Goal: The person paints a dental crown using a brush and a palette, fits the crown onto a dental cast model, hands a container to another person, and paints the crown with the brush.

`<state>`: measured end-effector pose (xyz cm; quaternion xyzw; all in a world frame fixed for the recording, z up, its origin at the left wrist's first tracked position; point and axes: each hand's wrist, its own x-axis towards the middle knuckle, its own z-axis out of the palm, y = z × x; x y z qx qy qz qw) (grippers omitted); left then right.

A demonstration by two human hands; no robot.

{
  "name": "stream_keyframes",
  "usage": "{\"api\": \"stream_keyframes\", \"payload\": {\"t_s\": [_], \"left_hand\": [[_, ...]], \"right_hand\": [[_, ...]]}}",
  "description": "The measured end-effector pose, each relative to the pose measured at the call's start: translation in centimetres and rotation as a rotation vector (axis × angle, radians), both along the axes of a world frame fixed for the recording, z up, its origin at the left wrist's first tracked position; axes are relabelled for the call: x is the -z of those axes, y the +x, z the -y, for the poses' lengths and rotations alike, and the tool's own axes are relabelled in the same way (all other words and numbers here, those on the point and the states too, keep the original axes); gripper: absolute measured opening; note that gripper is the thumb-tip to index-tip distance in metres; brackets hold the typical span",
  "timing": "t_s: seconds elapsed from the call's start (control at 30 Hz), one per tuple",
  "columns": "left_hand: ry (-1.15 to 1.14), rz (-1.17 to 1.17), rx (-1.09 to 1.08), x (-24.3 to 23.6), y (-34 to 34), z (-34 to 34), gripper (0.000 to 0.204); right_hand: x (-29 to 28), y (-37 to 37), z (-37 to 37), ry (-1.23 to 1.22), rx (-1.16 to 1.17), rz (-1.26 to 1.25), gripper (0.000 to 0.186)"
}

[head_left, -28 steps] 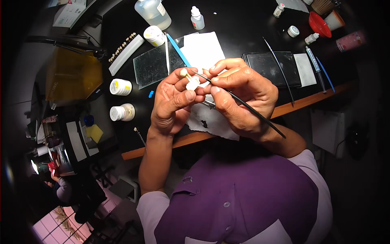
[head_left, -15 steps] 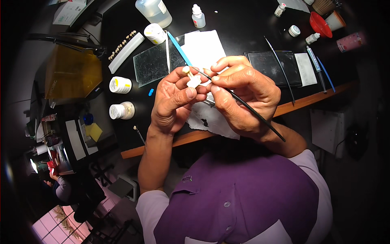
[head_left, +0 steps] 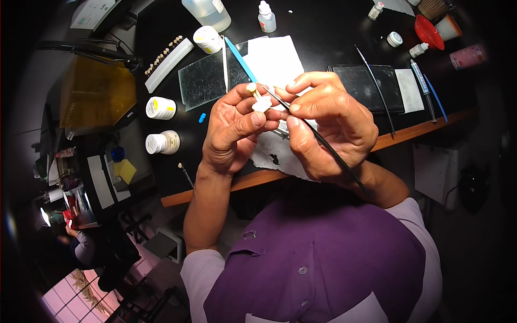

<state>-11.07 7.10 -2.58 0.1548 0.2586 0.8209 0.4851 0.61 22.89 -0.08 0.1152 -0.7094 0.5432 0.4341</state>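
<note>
Held up over the table's front edge, my left hand (head_left: 229,132) pinches a small off-white dental piece (head_left: 262,103) between thumb and fingers. A short stem with a rounded cream knob (head_left: 251,86) rises from that piece. My right hand (head_left: 344,118) grips a thin dark-handled brush (head_left: 335,152) like a pen. Its fine tip points at the stem, close to the knob; whether it touches cannot be made out. The fingers of both hands almost meet around the piece. Below them lies a crumpled white paper towel (head_left: 269,156), partly hidden.
Behind my hands are a scratched glass slab (head_left: 202,83), a blue-handled tool (head_left: 240,60) and white paper (head_left: 277,56). White jars (head_left: 160,108) and a strip of tooth-shaped samples (head_left: 168,64) stand left. To the right lie a black case (head_left: 366,89), another brush (head_left: 375,81) and a syringe (head_left: 423,86).
The view has shifted slightly. The off-white piece is raised and turned a little in my left hand. The brush tip has moved slightly, staying beside the stem. Both grips are the same.
</note>
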Motion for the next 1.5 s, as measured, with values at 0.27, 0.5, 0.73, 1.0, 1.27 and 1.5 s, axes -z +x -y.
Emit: {"api": "stream_keyframes", "payload": {"t_s": [0.27,0.5,0.73,1.0,1.27,1.5], "left_hand": [[-0.006,-0.009,-0.007,-0.1,0.1,-0.1,0.044],[-0.001,-0.016,-0.005,0.1,0.1,-0.1,0.047],[-0.025,-0.029,-0.009,0.0,0.1,-0.1,0.048],[-0.031,-0.033,-0.012,-0.1,0.1,-0.1,0.047],[-0.043,-0.054,-0.016,-0.1,0.2,-0.1,0.047],[-0.046,-0.069,-0.012,0.0,0.2,-0.2,0.046]], "right_hand": [[-0.1,-0.5,-0.1,0.069,0.076,-0.052,0.016],[-0.1,-0.4,-0.1,0.094,0.083,-0.038,0.018],[-0.3,-0.3,-0.1,0.099,0.072,-0.023,0.017],[-0.3,-0.1,0.0,0.074,0.067,-0.019,0.017],[-0.4,0.0,-0.1,0.061,0.063,-0.023,0.016],[-0.4,0.1,-0.3,0.083,0.03,0.001,0.018]]}}
